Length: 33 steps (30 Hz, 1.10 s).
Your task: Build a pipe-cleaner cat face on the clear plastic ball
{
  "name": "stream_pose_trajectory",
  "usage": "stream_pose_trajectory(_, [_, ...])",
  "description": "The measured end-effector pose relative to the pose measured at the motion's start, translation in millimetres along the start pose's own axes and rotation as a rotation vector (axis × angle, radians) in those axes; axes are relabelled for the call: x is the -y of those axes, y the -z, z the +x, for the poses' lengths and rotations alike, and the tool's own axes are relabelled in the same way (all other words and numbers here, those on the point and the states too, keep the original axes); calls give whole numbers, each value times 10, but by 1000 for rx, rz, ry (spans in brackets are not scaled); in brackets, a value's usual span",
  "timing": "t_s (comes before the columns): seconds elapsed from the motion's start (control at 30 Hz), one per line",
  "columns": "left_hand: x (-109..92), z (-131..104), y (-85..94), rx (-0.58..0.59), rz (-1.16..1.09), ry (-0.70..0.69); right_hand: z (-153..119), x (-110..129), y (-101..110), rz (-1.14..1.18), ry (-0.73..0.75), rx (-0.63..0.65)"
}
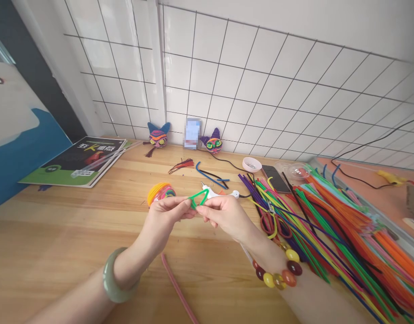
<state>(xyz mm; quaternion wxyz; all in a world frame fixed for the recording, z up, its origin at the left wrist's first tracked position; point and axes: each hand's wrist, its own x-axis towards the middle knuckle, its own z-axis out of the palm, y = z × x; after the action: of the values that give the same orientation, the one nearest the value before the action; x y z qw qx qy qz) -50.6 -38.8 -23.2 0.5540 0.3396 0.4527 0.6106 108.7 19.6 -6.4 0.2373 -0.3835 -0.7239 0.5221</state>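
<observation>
A green pipe cleaner, bent into a small triangle, is held up over the middle of the table. My left hand pinches its left end, and my right hand pinches its lower right part. Just behind my left fingers sits a round ornament wound in yellow and several other colours, partly hidden. Beyond my right hand lies a white glue gun with a black cord, its lower part covered by the hand. A pink pipe cleaner lies on the wood between my forearms.
Bundles of coloured pipe cleaners spread across the right, with red-handled scissors on them. A phone and a pink bowl lie behind. Two finished cat-like heads lean against the tiled wall. A book lies left.
</observation>
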Motion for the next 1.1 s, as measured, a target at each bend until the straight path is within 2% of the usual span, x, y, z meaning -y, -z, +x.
stream_pose_trajectory(0.27, [-3, 16, 10, 105, -123, 97, 14, 13, 26, -85, -36, -6])
stream_pose_trajectory(0.53, [-41, 5, -3, 143, -190, 152, 12, 78, 128, -1, -58, 49])
stream_pose_trajectory(0.8, [-47, -4, 10, 254, -193, 225, 2, 109, 224, 127, -172, 165])
stream_pose_trajectory(0.93, [-31, 2, 16, 321, -236, 237, -22, 142, 242, 167, -205, 200])
stream_pose_trajectory(1.1, [-24, 10, 11, 329, -276, 247, -32, 124, 232, 238, -217, 234])
